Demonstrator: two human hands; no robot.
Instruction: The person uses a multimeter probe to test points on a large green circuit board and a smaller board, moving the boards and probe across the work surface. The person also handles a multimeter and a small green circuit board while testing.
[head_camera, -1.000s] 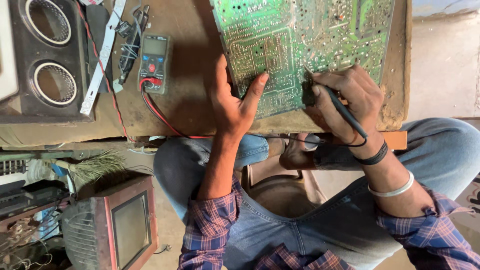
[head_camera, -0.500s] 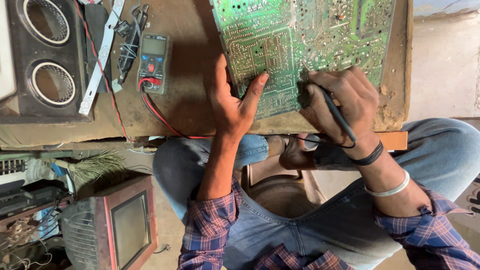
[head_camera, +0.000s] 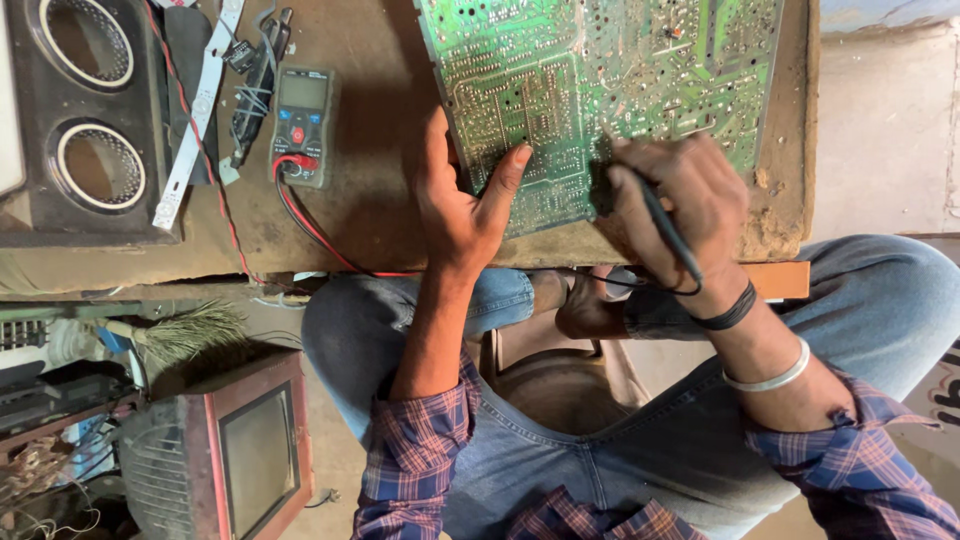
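Looking down from my head, I see a worn brown wooden surface (head_camera: 370, 200) across the upper part of the frame, its near edge running just above my knees. Beyond its right edge, pale concrete floor (head_camera: 880, 130) shows in the upper right. A black speaker box (head_camera: 90, 120) with two round openings fills the upper left. Next to it lie a white strip (head_camera: 195, 110) and a bundle of small tools, then a grey multimeter (head_camera: 300, 125) with red and black leads (head_camera: 310, 225) curving away toward the surface's near edge. Below the surface, at lower left, a small old television (head_camera: 255, 455) with a red frame stands on the floor amid clutter, with a straw brush (head_camera: 185, 330) above it.

A large green circuit board (head_camera: 600, 90) lies solder side up at upper centre, reaching to the top of the frame. My left hand (head_camera: 460, 205) rests at its lower left corner, palm on the wood, thumb pressed onto the board's face, fingers spread and holding nothing. My right hand (head_camera: 685, 205) sits over the board's lower edge, right of centre, its grip closed around a black probe (head_camera: 665, 225), pen fashion, whose tip is hidden under my fingers against the board. My jeans and checked sleeves fill the lower frame.
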